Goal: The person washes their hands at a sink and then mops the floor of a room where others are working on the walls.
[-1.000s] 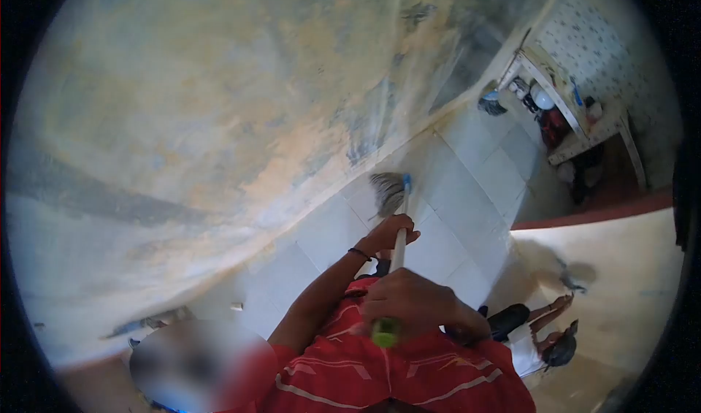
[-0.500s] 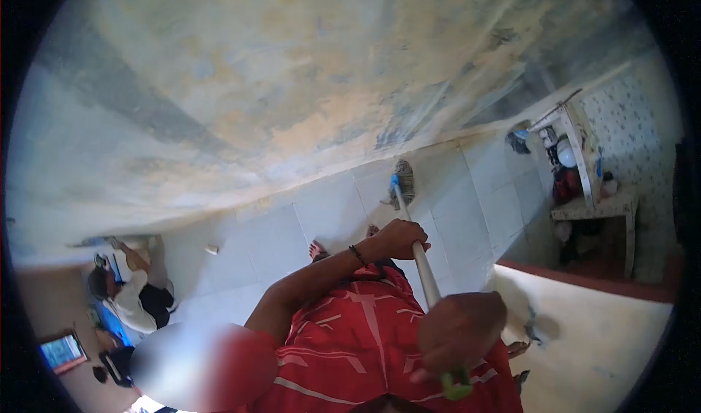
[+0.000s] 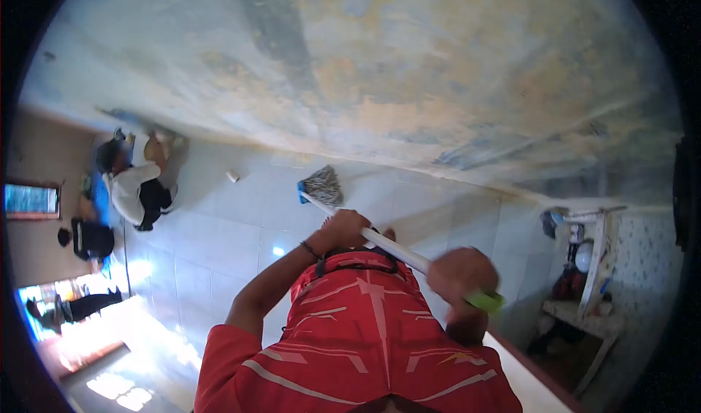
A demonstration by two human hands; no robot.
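A mop with a grey string head [image 3: 325, 185] and a blue socket [image 3: 301, 192] lies against the pale tiled floor, near the base of the wall. Its white pole [image 3: 398, 250] slants from the socket toward my body. Lower down the pole, closer to the mop head, my left hand [image 3: 346, 228] is wrapped around it, with a dark band on the wrist. My right hand [image 3: 463, 276] closes over the upper end and is slightly blurred. A green band [image 3: 485, 301] shows at that wrist.
A stained wall [image 3: 380, 77] runs along the far side. A small white object [image 3: 232, 176] lies on the floor. At left, a person [image 3: 135, 183] is low by the wall, and another [image 3: 73, 306] is near the bright doorway. A cluttered shelf [image 3: 591, 267] stands at right.
The mop head has swung left across the floor, its strings now trailing right of the socket. Both hands keep their grip, the left one moving left. My view has turned too.
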